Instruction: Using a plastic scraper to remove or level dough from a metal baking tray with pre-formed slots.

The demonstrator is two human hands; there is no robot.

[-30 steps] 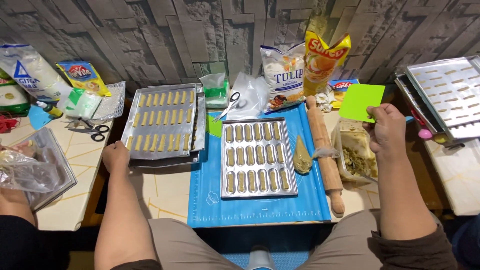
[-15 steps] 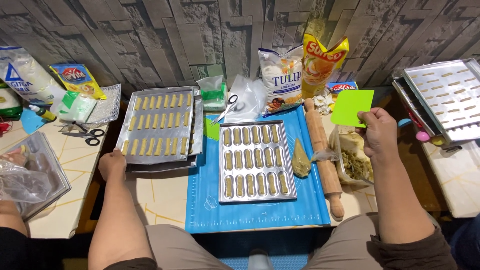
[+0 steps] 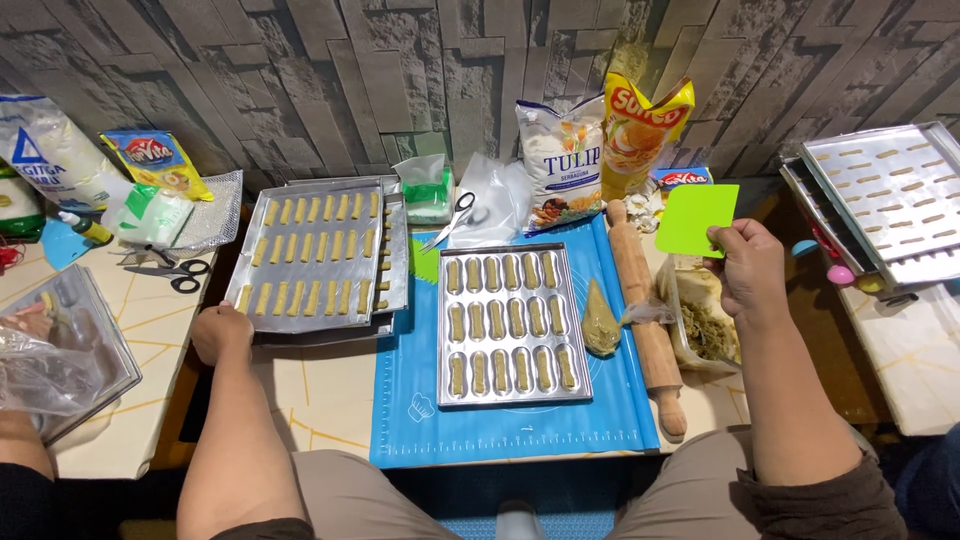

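Head view: right hand (image 3: 748, 268) pinches a thin, light, bendy green scraper (image 3: 696, 219) by its lower corner; left hand (image 3: 221, 331), curled shut, grips the biscuit tray's (image 3: 312, 255) near corner.

A grey stone-pattern wall (image 3: 330, 80) ran behind. The tabletop (image 3: 320, 385) was cream tile with thin orange lines.

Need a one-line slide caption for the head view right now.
Right hand lifts a green scraper beside the filled mould tray; left hand rests at the baking tray.
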